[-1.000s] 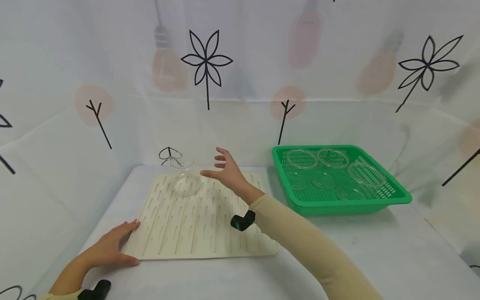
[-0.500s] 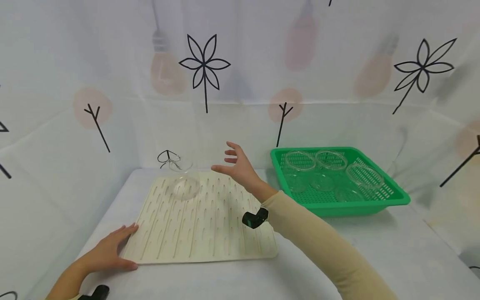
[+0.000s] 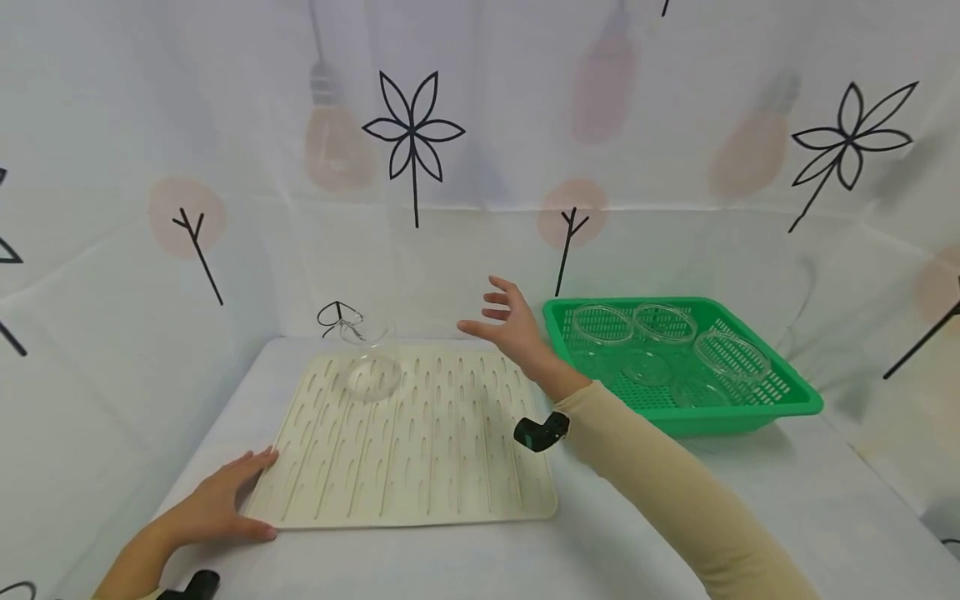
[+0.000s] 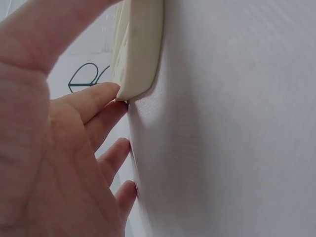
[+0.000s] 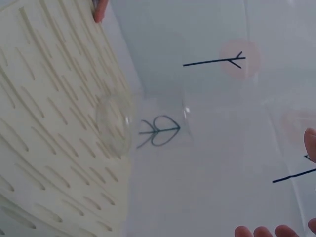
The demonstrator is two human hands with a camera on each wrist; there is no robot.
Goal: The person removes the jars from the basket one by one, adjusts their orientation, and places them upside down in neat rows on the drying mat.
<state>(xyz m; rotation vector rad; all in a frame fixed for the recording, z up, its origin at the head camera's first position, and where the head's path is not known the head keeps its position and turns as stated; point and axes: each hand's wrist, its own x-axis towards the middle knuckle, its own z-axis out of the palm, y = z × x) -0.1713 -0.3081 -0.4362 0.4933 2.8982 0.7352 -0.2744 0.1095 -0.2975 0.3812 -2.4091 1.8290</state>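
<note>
Clear glass (image 3: 371, 367) stands upright on the back left part of the cream ridged mat (image 3: 427, 454), as I see it from my end; its walls are so transparent that I mostly read it by its rim and base. My left-side view has the left hand (image 3: 213, 504) spread at the mat's near left corner, thumb along the front edge and fingers on the left edge, fingertips touching its side. I have the right hand (image 3: 513, 329) raised in the air between the glass and the green basket (image 3: 690, 423), thumb and fingers apart with nothing between them, well apart from the glass. To the right of the mat, the basket carries three glasses (image 3: 665, 346). Everything sits on a bench (image 3: 420, 567) covered in white, and behind it I see a white sheet (image 3: 480, 250) printed with black flowers and pale pink shapes.
</note>
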